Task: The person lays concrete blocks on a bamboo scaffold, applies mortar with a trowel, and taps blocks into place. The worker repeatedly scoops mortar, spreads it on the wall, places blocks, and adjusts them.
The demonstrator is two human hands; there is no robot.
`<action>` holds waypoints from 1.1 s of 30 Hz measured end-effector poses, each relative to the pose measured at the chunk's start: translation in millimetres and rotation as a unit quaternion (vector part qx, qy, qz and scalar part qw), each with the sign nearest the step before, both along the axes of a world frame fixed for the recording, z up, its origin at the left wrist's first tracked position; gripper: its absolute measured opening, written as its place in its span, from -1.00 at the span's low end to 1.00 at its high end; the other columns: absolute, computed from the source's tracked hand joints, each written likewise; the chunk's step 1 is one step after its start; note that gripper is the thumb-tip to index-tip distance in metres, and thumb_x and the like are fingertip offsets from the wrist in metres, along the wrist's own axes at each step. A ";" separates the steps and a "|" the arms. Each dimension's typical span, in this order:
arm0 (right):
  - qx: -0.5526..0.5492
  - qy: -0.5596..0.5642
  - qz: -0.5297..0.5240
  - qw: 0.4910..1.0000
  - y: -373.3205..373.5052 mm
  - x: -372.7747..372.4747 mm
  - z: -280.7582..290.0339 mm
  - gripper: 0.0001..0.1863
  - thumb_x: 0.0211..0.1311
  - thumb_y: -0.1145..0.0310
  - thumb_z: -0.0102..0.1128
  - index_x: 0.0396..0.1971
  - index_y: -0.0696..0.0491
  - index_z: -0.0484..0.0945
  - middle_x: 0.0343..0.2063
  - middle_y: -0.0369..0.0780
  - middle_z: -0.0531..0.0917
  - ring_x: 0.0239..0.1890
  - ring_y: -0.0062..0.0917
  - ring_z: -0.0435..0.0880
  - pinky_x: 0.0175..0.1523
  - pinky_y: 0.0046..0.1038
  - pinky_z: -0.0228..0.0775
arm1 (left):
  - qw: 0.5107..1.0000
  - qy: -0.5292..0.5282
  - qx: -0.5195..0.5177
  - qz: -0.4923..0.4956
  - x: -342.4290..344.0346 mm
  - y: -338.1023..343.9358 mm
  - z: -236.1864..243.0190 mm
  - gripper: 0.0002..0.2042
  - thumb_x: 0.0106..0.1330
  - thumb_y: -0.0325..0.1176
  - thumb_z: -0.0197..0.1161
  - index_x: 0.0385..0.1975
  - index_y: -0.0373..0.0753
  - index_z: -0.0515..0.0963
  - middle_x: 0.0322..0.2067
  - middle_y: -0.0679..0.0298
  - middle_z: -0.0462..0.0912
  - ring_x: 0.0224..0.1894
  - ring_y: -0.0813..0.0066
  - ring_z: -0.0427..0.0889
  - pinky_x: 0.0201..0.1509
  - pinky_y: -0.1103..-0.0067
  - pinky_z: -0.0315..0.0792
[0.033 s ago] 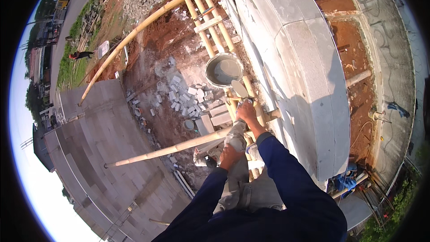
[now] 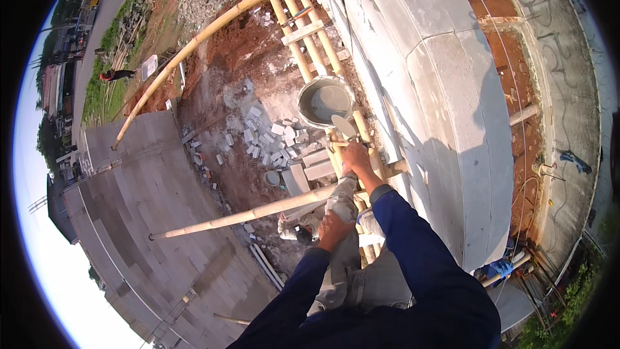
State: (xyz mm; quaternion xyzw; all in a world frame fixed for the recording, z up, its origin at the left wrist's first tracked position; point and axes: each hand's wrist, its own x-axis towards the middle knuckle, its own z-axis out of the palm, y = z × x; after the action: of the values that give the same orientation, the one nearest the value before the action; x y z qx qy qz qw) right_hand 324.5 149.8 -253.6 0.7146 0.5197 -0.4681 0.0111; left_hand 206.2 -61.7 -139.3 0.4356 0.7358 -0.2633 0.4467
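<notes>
The right hand (image 2: pixel 356 160) is wrapped round what looks like the handle of a trowel (image 2: pixel 344 126), its fingers folded in over the grip, which they mostly hide; the rounded flat blade sticks out ahead of the knuckles. The trowel should be light and stiff, best held by the handle close to the blade, though wet mortar on it could make it slippery. It lies directly beyond the right hand, just beside the near rim of a bucket (image 2: pixel 307 95), over the bamboo poles (image 2: pixel 362 130) that run along the wall (image 2: pixel 403 84). The bucket appears to stand on these poles, spanning from about their outer edge toward their wall-side edge; holding grey mortar (image 2: pixel 334 98), it is probably heavy and is best gripped by opposite sides of its rim. The left hand (image 2: pixel 334 227) rests on a trouser leg (image 2: pixel 343 201), well apart from the trowel; whether its fingers pinch the cloth, I cannot tell.
</notes>
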 end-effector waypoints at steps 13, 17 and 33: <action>0.197 -0.030 0.253 0.947 131.8 -89.7 -308.3 -0.76 0.34 0.23 0.12 -0.40 -0.05 0.75 -0.38 -0.15 0.74 -0.30 -0.21 0.79 -0.08 -0.26 0.63 | 0.997 0.031 0.036 0.055 -0.7 93.4 26.8 -0.09 0.04 0.10 0.49 0.29 -0.38 0.26 0.11 -0.22 0.55 0.12 -0.21 0.61 0.26 0.11 0.43; -0.037 0.103 0.067 0.992 124.8 -66.4 -245.1 -0.56 0.23 -0.02 0.36 -0.25 0.12 0.74 -0.32 0.03 0.76 -0.22 -0.09 0.78 -0.02 -0.13 0.58 | 0.999 0.030 0.020 0.025 -2.2 89.1 24.0 -0.05 0.10 0.18 0.43 0.34 -0.41 0.23 0.14 -0.27 0.53 0.14 -0.32 0.58 0.25 0.00 0.42; 0.094 0.163 -0.171 0.967 -121.0 66.0 168.3 -0.16 0.03 -0.32 0.42 0.14 0.06 0.65 -0.13 0.11 0.71 0.01 -0.03 0.71 0.08 -0.11 0.50 | 0.977 -0.108 0.178 -0.035 -48.9 82.6 26.8 -0.37 0.50 -0.02 0.14 0.27 -0.53 0.35 0.21 -0.31 0.52 0.31 -0.25 0.47 0.39 0.16 0.33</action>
State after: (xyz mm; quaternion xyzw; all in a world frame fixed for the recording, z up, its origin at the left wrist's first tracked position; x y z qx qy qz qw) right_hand 390.6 28.8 -85.3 0.7045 0.4265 -0.5223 -0.2215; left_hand 157.3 20.9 -112.5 0.5597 0.7027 -0.0951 0.4288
